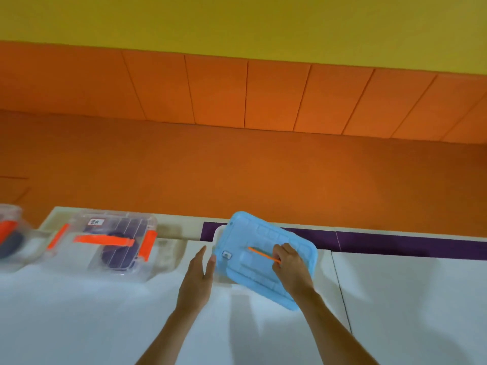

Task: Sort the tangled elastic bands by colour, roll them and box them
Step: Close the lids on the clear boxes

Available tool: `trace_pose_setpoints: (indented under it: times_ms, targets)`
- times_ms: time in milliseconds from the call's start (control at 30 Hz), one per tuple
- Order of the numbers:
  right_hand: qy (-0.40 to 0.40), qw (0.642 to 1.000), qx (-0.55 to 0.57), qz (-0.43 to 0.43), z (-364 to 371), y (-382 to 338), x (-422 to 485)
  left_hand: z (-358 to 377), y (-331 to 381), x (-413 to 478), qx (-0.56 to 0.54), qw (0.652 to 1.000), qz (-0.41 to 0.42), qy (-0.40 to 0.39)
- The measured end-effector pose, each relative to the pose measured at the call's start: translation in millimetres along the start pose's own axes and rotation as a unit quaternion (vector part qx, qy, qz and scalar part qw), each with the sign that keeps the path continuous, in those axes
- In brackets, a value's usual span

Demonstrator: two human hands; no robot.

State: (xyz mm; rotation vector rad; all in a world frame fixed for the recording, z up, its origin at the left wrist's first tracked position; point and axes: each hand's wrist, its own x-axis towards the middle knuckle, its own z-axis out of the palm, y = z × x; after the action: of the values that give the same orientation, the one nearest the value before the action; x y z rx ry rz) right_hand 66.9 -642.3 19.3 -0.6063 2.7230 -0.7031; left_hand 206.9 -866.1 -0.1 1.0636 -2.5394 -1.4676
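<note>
While the right hand (288, 264) clamps its fingers round the orange handle (259, 252) of the blue lid (247, 275), tilted at the bench's (395, 299) far edge, the left hand (197, 272) lies just beside it, fingers straight. Far left: the latched clear box (79, 227) holds a dark band roll (118, 255).

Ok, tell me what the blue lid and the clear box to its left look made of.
Blue lid: likely moulded plastic, pale, matte-looking, with raised panels in its surface. Clear box: transparent plastic, probably rigid; a dark roll shows through it. Its orange latches look like opaque plastic.
</note>
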Motion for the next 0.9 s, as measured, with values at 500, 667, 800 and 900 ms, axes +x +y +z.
trace_pose_setpoints:
  times_ms: [500,667,800,900]
  targets:
    - [0.109,0.961,0.107,0.232,39,24,6,31,-22,5,-0.141,0.986,-0.076,0.039]
    - [0.083,0.967,0.145,0.195,29,30,22,26,-22,-7,-0.201,0.976,-0.077,0.037]
    - [0.066,0.977,0.138,0.147,22,42,35,23,-24,-9,-0.201,0.977,-0.059,0.044]
    - [0.025,0.985,0.094,0.14,17,52,44,21,-28,-3,-0.184,0.981,-0.05,0.042]
